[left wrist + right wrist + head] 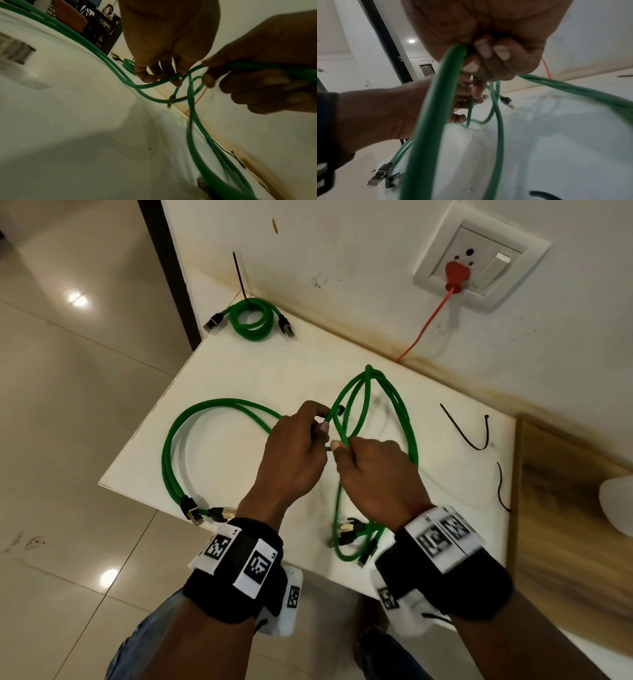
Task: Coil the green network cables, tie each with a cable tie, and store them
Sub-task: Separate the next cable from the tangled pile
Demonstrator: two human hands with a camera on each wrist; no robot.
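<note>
Over the middle of the white table (291, 364), my left hand (301, 440) pinches a strand of green network cable (363, 405) near its black plug. My right hand (370, 470) grips a bunch of the same cable's loops (447, 83), which rise in tall arcs beyond both hands. More green cable (191, 433) lies in a wide loop at the left, plugs (195, 510) at the front edge. A finished coil (252, 318) with an upright black cable tie (239, 277) sits in the far left corner. Loose black ties (469, 431) lie to the right.
A red plug (455, 273) sits in the wall socket, and its orange cord (424, 326) drops behind the table. A wooden surface (561, 508) adjoins the table on the right. Glossy floor tiles (68, 405) lie to the left, below the table's edge.
</note>
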